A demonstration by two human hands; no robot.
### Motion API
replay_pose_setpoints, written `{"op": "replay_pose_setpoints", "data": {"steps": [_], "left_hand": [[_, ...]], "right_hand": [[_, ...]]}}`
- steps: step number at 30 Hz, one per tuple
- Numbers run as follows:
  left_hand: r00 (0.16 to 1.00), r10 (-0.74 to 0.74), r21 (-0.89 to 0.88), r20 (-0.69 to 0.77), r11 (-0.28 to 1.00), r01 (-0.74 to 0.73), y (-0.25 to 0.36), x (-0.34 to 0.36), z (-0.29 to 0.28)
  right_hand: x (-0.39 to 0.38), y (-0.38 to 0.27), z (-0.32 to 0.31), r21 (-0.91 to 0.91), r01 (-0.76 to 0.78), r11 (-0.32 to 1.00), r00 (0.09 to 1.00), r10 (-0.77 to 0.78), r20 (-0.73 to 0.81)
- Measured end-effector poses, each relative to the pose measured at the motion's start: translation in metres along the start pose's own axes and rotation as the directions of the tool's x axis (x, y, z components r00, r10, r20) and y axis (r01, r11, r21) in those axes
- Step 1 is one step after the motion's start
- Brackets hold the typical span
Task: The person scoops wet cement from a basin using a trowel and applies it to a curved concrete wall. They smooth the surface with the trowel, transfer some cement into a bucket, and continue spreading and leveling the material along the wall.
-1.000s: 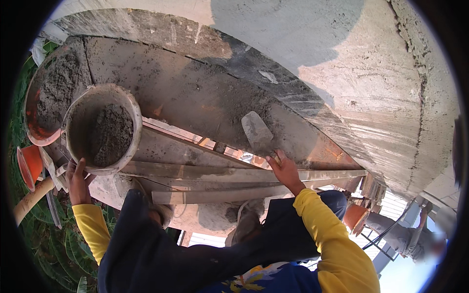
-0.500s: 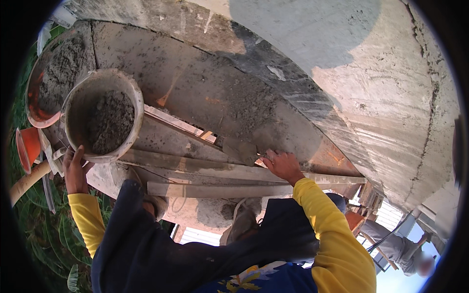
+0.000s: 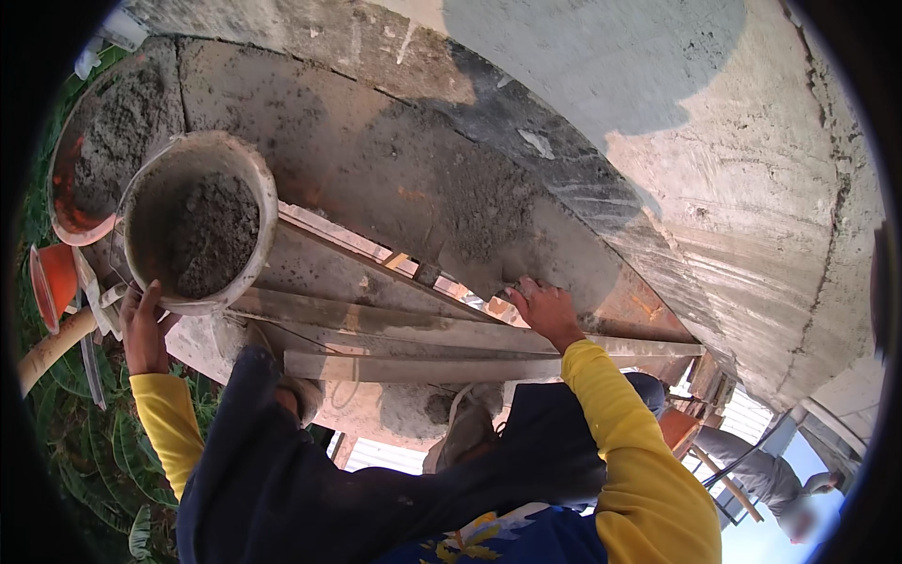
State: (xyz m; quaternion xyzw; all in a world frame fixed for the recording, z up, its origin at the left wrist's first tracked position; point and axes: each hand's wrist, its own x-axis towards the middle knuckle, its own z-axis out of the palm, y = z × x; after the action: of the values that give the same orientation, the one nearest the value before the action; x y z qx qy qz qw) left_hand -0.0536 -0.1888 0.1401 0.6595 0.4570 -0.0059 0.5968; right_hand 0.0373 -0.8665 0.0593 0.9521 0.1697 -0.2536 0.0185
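At the left, a grey bucket (image 3: 260, 246) of wet mortar (image 3: 214, 235) is tilted toward me. My left hand (image 3: 147, 324) grips its near rim, thumb up at the edge. On the right, my right hand (image 3: 545, 310) is closed round the handle of a trowel (image 3: 489, 282). The mortar-smeared blade, hard to tell from the grey surface, points left from my fingers. It is low over the plank (image 3: 376, 179), beside a patch of spread mortar (image 3: 484, 202). A narrow gap (image 3: 451, 287) between boards runs just left of the hand.
Another mortar tub (image 3: 70, 202) and an orange bucket (image 3: 52, 282) stand at the far left. A rough concrete wall (image 3: 714, 179) rises beyond the plank. Long boards (image 3: 423, 367) lie before my feet. A person in grey (image 3: 752, 470) is at the lower right.
The trowel blade has turned and moved off the gap, uncovering more of it. My right hand has shifted slightly; my left stays at the bucket rim.
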Motion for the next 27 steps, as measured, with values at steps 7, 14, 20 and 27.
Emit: {"op": "replay_pose_setpoints", "data": {"steps": [7,14,20,27], "left_hand": [[0.999,0.028,0.021,0.015,0.999,-0.028,0.005,-0.005,0.009],[0.997,0.063,0.079,0.032,0.995,-0.066,0.018,-0.017,0.022],[0.997,0.062,0.065,0.038,0.996,-0.065,0.028,-0.031,0.026],[0.986,0.162,0.033,0.046,0.986,-0.163,0.041,-0.032,0.048]], "right_hand": [[0.073,0.035,-0.028,-0.047,-0.228,0.973,0.966,0.219,-0.136],[0.079,0.026,-0.049,-0.099,-0.336,0.937,0.923,0.306,-0.231],[0.073,-0.023,-0.108,-0.105,-0.279,0.955,0.904,0.223,-0.365],[0.072,-0.176,-0.176,-0.046,0.183,0.982,0.734,-0.168,-0.658]]}}
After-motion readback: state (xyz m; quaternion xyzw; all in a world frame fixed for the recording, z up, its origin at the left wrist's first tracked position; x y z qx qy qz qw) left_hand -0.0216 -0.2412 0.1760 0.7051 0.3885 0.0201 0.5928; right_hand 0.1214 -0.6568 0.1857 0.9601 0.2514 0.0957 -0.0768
